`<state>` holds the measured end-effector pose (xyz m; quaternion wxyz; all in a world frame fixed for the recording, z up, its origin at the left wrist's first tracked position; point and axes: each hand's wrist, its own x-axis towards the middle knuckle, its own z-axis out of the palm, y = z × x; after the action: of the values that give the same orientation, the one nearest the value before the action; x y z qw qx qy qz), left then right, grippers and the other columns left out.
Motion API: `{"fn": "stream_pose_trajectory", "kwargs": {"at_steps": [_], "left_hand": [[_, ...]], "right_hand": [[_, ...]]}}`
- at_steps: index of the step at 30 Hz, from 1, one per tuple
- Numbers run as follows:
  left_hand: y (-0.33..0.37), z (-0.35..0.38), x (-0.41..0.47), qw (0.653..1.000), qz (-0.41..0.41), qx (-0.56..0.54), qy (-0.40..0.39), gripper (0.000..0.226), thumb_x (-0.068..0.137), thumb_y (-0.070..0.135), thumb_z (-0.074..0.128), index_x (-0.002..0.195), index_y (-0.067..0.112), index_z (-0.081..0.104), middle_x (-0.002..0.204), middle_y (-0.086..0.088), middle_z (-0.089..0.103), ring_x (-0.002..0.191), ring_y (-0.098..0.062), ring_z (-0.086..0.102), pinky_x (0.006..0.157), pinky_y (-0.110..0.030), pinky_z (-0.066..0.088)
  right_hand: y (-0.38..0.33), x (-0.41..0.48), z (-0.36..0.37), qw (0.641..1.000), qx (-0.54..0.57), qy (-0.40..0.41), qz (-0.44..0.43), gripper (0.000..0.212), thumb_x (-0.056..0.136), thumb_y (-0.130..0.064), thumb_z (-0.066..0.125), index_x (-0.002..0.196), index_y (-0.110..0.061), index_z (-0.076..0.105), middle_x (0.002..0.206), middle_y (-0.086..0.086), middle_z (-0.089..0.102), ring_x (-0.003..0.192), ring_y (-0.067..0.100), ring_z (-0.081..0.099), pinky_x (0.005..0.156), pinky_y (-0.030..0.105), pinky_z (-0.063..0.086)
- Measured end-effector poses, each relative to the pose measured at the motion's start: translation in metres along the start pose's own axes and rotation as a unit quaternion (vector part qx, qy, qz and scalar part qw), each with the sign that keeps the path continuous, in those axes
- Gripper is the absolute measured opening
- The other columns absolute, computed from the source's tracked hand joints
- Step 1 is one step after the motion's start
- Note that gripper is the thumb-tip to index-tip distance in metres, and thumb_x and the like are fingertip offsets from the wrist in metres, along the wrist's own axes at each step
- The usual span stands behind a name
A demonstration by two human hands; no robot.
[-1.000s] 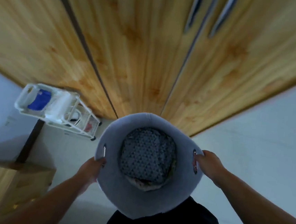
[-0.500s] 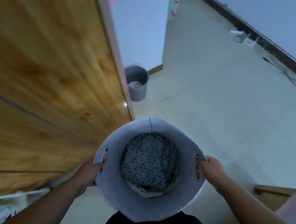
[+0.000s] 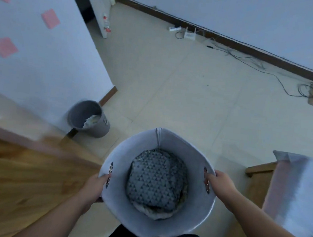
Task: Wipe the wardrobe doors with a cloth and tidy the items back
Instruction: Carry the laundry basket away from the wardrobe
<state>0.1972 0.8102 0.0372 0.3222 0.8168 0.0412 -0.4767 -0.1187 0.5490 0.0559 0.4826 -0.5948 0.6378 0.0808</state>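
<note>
Going from the left, I am seeing the wardrobe [image 3: 12, 177] as a blurred wooden panel low at the edge of view, so I cannot tell whether its doors are wiped; no wiping cloth is showing in either hand. Just past its corner a bin [image 3: 89, 118] is standing on the floor [image 3: 183, 94] against the wall, with crumpled paper inside. My left hand [image 3: 95, 184] is closing its grip on the basket [image 3: 153, 225] at the left handle slot, fingers curled round the rim. The basket itself is hanging in front of my body, off the floor, and a patterned bundle [image 3: 156, 181] is lying folded in its bottom. My right hand [image 3: 220, 183] is clamping the opposite rim, fingers hooked through the right slot. Further right, a wooden bed frame with a pale mattress [image 3: 297, 193] is showing at the edge. I am judging this as the tidying stage: the basket is being carried, not yet set in its place, and I am facing away from the wardrobe.
</note>
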Motion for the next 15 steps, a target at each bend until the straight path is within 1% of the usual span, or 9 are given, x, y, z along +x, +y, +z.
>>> {"fn": "stream_pose_trajectory", "kwargs": {"at_steps": [2,5,8,10,13,15], "left_hand": [[0.030,0.007,0.025,1.000,-0.001,0.020,-0.017,0.023,0.104,0.031,0.058,0.101,0.014,0.073,0.086,-0.009,0.081,0.080,-0.030,0.076,0.060,-0.033,0.060],[0.079,0.019,0.056,0.996,0.013,0.062,-0.059,0.026,0.103,0.035,0.060,0.097,0.015,0.076,0.078,-0.005,0.081,0.076,-0.030,0.077,0.059,-0.033,0.060],[0.125,0.030,0.082,0.988,0.037,0.117,-0.088,0.031,0.103,0.037,0.059,0.103,0.011,0.075,0.084,-0.009,0.082,0.076,-0.030,0.080,0.069,-0.040,0.064],[0.156,0.040,0.092,0.980,0.070,0.158,-0.096,0.031,0.105,0.040,0.055,0.106,0.015,0.073,0.090,-0.007,0.081,0.077,-0.027,0.080,0.071,-0.041,0.065],[0.205,0.065,0.103,0.964,0.113,0.211,-0.118,0.029,0.105,0.048,0.051,0.103,0.025,0.070,0.093,0.002,0.080,0.078,-0.020,0.079,0.071,-0.040,0.065],[0.239,0.088,0.115,0.958,0.130,0.226,-0.119,0.029,0.106,0.046,0.050,0.105,0.025,0.070,0.099,-0.002,0.079,0.082,-0.022,0.079,0.075,-0.041,0.065]], "right_hand": [[-0.010,0.010,-0.007,0.999,0.022,0.021,0.025,0.029,0.094,-0.023,0.053,0.076,-0.007,0.070,0.071,0.009,0.074,0.072,0.028,0.068,0.062,0.031,0.049],[-0.021,0.024,-0.018,0.995,0.048,0.063,0.053,0.031,0.096,-0.025,0.054,0.070,-0.010,0.065,0.064,0.006,0.067,0.061,0.022,0.061,0.055,0.029,0.043],[-0.034,0.036,-0.033,0.990,0.085,0.094,0.068,0.032,0.098,-0.030,0.053,0.072,-0.013,0.062,0.066,0.005,0.063,0.061,0.021,0.058,0.057,0.030,0.042],[-0.043,0.044,-0.046,0.984,0.126,0.103,0.072,0.033,0.100,-0.035,0.050,0.078,-0.013,0.063,0.071,0.006,0.064,0.064,0.021,0.059,0.060,0.032,0.045],[-0.059,0.066,-0.065,0.972,0.191,0.108,0.089,0.043,0.103,-0.043,0.042,0.097,-0.010,0.068,0.090,0.015,0.070,0.081,0.030,0.066,0.065,0.033,0.048],[-0.068,0.087,-0.081,0.964,0.217,0.112,0.101,0.048,0.104,-0.046,0.039,0.103,-0.008,0.068,0.098,0.019,0.071,0.081,0.029,0.065,0.065,0.033,0.047]]}}
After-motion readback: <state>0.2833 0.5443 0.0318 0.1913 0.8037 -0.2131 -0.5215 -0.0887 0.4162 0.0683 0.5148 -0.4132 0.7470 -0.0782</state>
